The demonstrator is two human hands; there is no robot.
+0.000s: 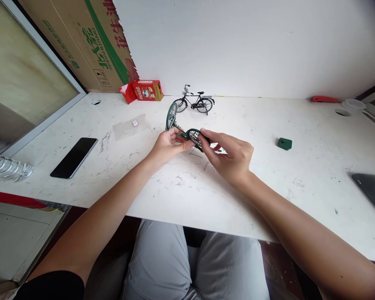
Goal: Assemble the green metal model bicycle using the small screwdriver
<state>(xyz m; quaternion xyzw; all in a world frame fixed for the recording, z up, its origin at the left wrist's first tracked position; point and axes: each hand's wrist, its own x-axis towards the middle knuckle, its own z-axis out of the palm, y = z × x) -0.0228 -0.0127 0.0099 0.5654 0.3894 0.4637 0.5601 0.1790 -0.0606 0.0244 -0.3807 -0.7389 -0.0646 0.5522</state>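
Observation:
A green model bicycle [172, 116] is held tilted above the white table, between both hands. My left hand [171, 143] is closed round its frame, the thumb lying by the lower wheel. With thumb and fingers, my right hand [226, 152] pinches the near wheel [194, 135] at its right side. The other wheel points up and away to the left. Fingers hide much of the frame. Behind it, a black model bicycle [196, 101] stands upright on the table. Thin wire-like pieces [196, 155] lie beneath my hands.
Left on the table [181, 196] are a phone [74, 158] and a clear plastic bag [129, 127]. A red box [147, 91] stands at the back. Rightward lie a small green part [284, 143], a red object [325, 99] and a dark flat object [371, 189].

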